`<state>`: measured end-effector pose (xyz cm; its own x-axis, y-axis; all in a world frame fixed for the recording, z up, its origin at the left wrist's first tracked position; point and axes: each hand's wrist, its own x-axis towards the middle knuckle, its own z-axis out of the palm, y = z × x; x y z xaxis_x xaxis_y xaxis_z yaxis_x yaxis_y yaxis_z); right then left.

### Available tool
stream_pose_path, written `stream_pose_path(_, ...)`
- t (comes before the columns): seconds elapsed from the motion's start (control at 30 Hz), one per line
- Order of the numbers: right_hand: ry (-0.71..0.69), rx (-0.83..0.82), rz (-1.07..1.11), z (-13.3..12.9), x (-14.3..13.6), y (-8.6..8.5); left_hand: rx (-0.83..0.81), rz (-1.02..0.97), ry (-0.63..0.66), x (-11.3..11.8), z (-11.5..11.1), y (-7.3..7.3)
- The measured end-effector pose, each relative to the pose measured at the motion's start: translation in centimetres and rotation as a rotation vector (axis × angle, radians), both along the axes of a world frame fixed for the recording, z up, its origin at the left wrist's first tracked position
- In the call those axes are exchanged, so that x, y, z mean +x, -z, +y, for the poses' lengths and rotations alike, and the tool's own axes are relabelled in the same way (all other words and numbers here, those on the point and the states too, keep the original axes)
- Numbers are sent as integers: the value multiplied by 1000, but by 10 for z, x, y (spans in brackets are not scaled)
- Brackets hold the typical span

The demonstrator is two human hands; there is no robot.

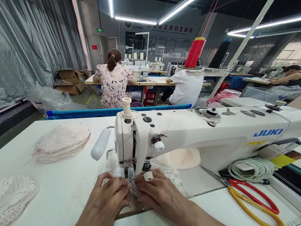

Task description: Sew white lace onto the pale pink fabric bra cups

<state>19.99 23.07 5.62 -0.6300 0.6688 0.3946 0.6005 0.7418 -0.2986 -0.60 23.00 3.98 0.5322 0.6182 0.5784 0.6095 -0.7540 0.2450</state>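
Observation:
White eyelet lace fabric (133, 188) lies under the presser foot (130, 173) of a white JUKI sewing machine (174, 132). My left hand (108, 195) rests just left of the foot, its bent fingers closed on the fabric's edge. On the other side, my right hand (159, 190) grips the same fabric close to the needle, partly behind a white knob. More of the lace spreads out behind both hands. A pale cream fabric piece (181, 158) lies beneath the machine arm. My fingertips are partly hidden.
Left on the table are a stack of pale pieces (61, 141) and another eyelet piece (11, 201). At right lie scissors (254, 201) with red and yellow handles and a coil of pale cord (251, 169). A red thread cone (194, 52) stands behind; other people sit farther back.

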Motion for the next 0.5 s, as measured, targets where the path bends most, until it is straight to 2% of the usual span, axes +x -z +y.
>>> stream_pose_path(0.27, 57, 16, 69, 8, -4, -1, -101, 43, -8, -4, 1, 5)
stream_pose_path(0.5, 46, 44, -9, 8, -3, -3, 24, 23, 29, -6, 5, 11)
